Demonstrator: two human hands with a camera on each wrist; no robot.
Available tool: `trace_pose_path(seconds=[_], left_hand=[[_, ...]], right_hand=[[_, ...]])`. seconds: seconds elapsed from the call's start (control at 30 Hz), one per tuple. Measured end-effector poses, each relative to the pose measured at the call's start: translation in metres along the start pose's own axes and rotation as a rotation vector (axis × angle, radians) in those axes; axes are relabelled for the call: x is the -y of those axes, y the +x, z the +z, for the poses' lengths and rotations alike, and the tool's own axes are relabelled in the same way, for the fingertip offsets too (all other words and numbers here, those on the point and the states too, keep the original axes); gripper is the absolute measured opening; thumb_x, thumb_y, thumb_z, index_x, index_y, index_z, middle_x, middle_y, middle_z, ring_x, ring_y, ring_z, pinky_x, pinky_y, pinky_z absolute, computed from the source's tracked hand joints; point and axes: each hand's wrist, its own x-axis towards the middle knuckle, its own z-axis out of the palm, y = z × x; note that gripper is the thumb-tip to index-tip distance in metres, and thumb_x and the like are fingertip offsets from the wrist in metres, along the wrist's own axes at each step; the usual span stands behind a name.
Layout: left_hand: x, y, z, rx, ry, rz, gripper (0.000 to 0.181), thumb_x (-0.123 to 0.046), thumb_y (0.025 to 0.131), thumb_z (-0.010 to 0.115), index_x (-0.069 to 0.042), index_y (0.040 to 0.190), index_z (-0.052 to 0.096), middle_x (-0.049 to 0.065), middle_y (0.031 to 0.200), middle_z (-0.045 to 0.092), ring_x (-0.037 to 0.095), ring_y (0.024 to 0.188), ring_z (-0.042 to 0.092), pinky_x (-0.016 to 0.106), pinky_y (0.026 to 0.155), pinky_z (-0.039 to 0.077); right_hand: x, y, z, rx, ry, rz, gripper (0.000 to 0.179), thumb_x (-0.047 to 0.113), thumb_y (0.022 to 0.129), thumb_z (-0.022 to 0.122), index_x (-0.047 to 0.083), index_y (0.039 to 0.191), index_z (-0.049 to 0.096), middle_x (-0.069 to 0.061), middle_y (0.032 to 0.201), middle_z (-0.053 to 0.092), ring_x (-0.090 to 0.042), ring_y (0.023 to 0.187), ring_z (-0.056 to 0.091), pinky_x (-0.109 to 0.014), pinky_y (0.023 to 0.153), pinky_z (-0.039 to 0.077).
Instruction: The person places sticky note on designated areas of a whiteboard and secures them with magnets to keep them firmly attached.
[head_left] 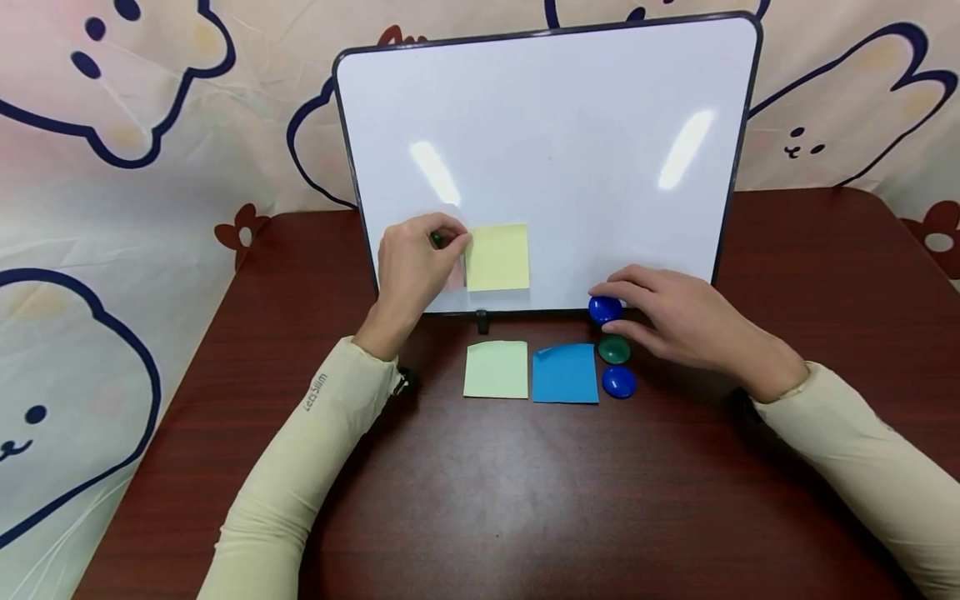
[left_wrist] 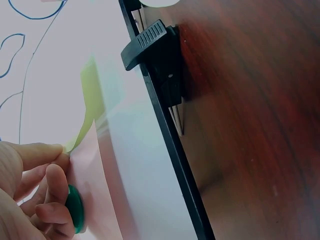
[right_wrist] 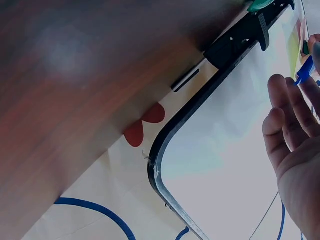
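Remotely, I logged the left hand (head_left: 415, 260) pinching a square yellow paper note (head_left: 498, 257) by its left edge at the black-framed whiteboard (head_left: 555, 150), apparently to steady it, and the right hand (head_left: 678, 321) gripping a round glossy blue disc (head_left: 604, 310) near the lower frame, seemingly rim-held for control.

Indoor workspace, cartoon-print backdrop (head_left: 277, 75), table (head_left: 480, 517), whiteboard (head_left: 555, 117)

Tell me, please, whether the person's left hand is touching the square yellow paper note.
Touching: the left wrist view shows the person's left hand pinching the square yellow paper note by its edge, with no gap between them.
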Motion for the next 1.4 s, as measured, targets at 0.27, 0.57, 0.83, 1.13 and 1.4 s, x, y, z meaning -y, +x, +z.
trace_pose_path(seconds=[0.27, 0.57, 0.83, 1.13, 1.4], left_hand=[[0.001, 0.000, -0.001, 0.007, 0.002, -0.007, 0.014, -0.021, 0.091, 0.073, -0.009, 0.095, 0.078, 0.008, 0.086, 0.076, 0.020, 0.072, 0.065, 0.034, 0.067, 0.052], [0.000, -0.001, -0.001, 0.005, 0.000, -0.004, 0.014, -0.021, 0.091, 0.073, -0.009, 0.095, 0.078, 0.008, 0.086, 0.076, 0.021, 0.071, 0.066, 0.035, 0.067, 0.052], [0.002, -0.001, -0.001, 0.001, 0.005, -0.004, 0.014, -0.021, 0.091, 0.073, -0.009, 0.094, 0.078, 0.008, 0.085, 0.076, 0.020, 0.070, 0.065, 0.033, 0.065, 0.051], [0.003, 0.000, -0.001, -0.002, 0.007, -0.001, 0.014, -0.022, 0.091, 0.073, -0.010, 0.094, 0.079, 0.008, 0.086, 0.076, 0.020, 0.071, 0.065, 0.034, 0.066, 0.051], [0.002, 0.000, -0.001, -0.001, -0.001, -0.001, 0.013, -0.021, 0.091, 0.073, -0.010, 0.094, 0.079, 0.007, 0.085, 0.076, 0.019, 0.071, 0.065, 0.033, 0.066, 0.051]], right_hand=[[-0.001, 0.008, 0.002, -0.031, 0.010, -0.009, 0.045, 0.031, 0.086, 0.078, 0.014, 0.126, 0.065, -0.004, 0.115, 0.066, -0.017, 0.092, 0.065, -0.038, 0.077, 0.058], [-0.002, 0.016, 0.005, -0.060, 0.009, -0.037, 0.048, 0.030, 0.083, 0.081, 0.013, 0.125, 0.065, -0.005, 0.114, 0.065, -0.019, 0.091, 0.065, -0.038, 0.077, 0.059], [-0.003, 0.022, 0.006, -0.075, 0.021, -0.039, 0.051, 0.028, 0.080, 0.084, 0.013, 0.125, 0.066, -0.006, 0.114, 0.065, -0.020, 0.093, 0.065, -0.040, 0.079, 0.059], [-0.001, 0.029, 0.008, -0.110, 0.034, -0.046, 0.052, 0.029, 0.078, 0.085, 0.011, 0.124, 0.067, -0.007, 0.111, 0.066, -0.020, 0.091, 0.065, -0.038, 0.076, 0.059], [-0.001, 0.034, 0.009, -0.134, 0.032, -0.044, 0.050, 0.028, 0.079, 0.084, 0.011, 0.123, 0.068, -0.008, 0.110, 0.066, -0.021, 0.091, 0.065, -0.040, 0.077, 0.059]])
